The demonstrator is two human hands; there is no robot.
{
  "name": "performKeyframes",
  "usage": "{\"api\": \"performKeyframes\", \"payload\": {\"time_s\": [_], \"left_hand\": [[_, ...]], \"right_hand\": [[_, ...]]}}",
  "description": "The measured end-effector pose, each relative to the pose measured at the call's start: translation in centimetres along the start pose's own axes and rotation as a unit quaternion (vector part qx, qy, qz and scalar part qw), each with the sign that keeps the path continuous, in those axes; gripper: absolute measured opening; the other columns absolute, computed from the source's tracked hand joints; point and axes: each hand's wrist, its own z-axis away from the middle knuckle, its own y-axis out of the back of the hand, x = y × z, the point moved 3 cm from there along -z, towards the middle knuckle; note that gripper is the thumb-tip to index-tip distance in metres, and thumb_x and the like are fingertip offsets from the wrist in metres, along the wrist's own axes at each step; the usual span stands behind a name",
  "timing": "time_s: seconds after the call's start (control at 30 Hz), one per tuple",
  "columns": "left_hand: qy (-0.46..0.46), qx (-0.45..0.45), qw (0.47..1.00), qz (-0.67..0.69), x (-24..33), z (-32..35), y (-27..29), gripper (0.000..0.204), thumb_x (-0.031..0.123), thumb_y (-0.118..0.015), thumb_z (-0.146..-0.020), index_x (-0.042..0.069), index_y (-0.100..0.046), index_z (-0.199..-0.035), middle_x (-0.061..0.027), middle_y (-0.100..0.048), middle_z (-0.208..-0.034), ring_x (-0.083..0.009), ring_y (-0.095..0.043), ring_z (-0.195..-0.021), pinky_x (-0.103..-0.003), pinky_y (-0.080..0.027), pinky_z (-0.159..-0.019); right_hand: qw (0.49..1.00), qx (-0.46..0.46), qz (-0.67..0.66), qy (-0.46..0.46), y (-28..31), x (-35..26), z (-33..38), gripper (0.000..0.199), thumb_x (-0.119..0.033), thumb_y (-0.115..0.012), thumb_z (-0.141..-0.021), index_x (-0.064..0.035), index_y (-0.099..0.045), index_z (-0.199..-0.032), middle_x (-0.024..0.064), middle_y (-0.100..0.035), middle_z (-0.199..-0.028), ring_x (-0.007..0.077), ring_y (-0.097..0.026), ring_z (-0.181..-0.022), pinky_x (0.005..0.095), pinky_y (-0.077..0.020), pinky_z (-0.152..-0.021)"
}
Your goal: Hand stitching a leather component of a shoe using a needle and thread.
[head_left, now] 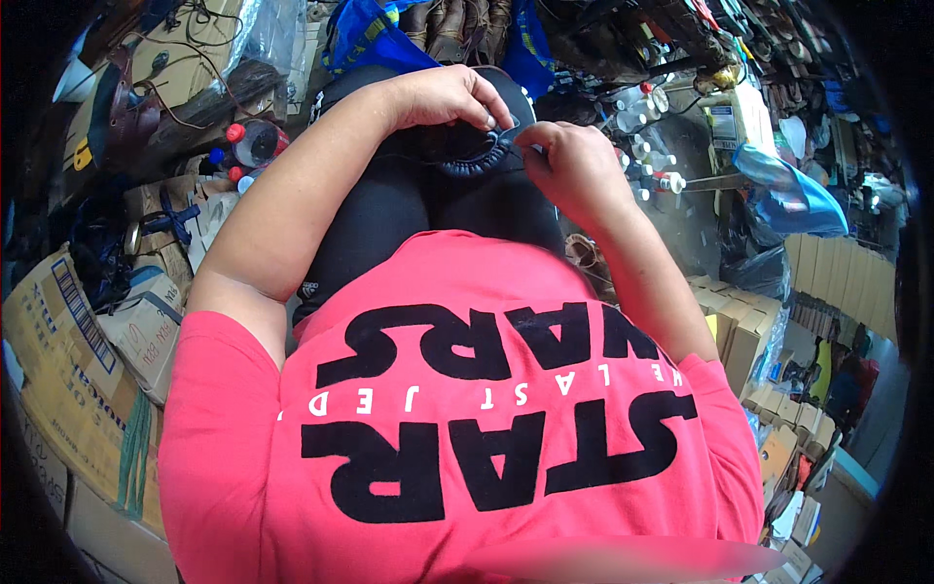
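Note:
On my lap, between my thighs, lies a dark piece that looks like a shoe (pixel 471 164), with a ribbed, curved edge facing me. My left hand (pixel 449 97) reaches over it from the left, its thumb and fingers closed on the dark rim. Just to the right, my right hand (pixel 581 170) is at the same rim with thumb and forefinger pinched together. Whatever that pinch holds is too small to make out. A flat, dark, rounded piece (pixel 514 92) shows behind my left fingertips. Part of the shoe is hidden by my hands.
Beyond my knees, several brown shoes (pixel 452 27) sit in a blue bag (pixel 365 41). Plastic bottles (pixel 255 144) stand on the left, more (pixel 642 161) on the right. Cardboard boxes (pixel 73 360) fill the left side. A blue-and-white plastic bag (pixel 793 195) lies at right.

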Motion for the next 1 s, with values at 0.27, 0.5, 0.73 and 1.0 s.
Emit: {"api": "performKeyframes", "payload": {"time_s": [0.27, 0.5, 0.73, 1.0], "left_hand": [[0.001, -0.002, 1.0, 0.009, 0.3, -0.3, -0.1, 0.027, 0.009, -0.063, -0.074, 0.008, -0.071, -0.101, 0.0022, -0.067, -0.083, -0.0044, -0.053, -0.07, -0.021, -0.04, -0.061], [0.027, -0.02, 0.999, -0.016, 0.7, -0.3, 0.1, 0.025, 0.012, -0.068, -0.077, 0.007, -0.07, -0.101, 0.0017, -0.067, -0.085, -0.0051, -0.054, -0.073, -0.022, -0.042, -0.062], [-0.073, 0.043, 0.986, -0.144, 0.1, -1.4, -0.2, 0.019, 0.01, -0.069, -0.078, 0.005, -0.069, -0.097, 0.0003, -0.066, -0.081, -0.0085, -0.056, -0.074, -0.026, -0.046, -0.074], [-0.131, -0.002, 0.976, -0.177, 0.5, -0.3, 0.0, 0.025, 0.01, -0.071, -0.076, 0.009, -0.071, -0.102, -0.004, -0.058, -0.087, -0.0159, -0.056, -0.088, -0.027, -0.045, -0.082]], "right_hand": [[0.986, 0.056, -0.156, -0.036, -2.4, 1.6, 1.7, 0.012, -0.014, -0.066, -0.078, -0.0097, -0.067, -0.089, 0.0136, -0.066, -0.077, 0.0311, -0.065, -0.074, 0.0391, -0.0501, -0.068], [0.998, 0.03, -0.005, 0.063, -0.4, 0.7, -0.3, 0.008, -0.016, -0.063, -0.08, -0.0109, -0.068, -0.082, 0.0109, -0.065, -0.074, 0.029, -0.065, -0.072, 0.0385, -0.0494, -0.066], [0.987, -0.036, -0.144, 0.062, -1.1, 2.7, -1.5, 0.013, -0.006, -0.065, -0.08, -0.0073, -0.069, -0.093, 0.0087, -0.065, -0.081, 0.0232, -0.064, -0.075, 0.0319, -0.0485, -0.072], [0.913, -0.206, -0.35, -0.032, -2.4, 6.8, -1.4, 0.031, -0.003, -0.063, -0.084, -0.018, -0.07, -0.11, 0.0021, -0.054, -0.087, 0.013, -0.051, -0.087, 0.0253, -0.0414, -0.081]]}}
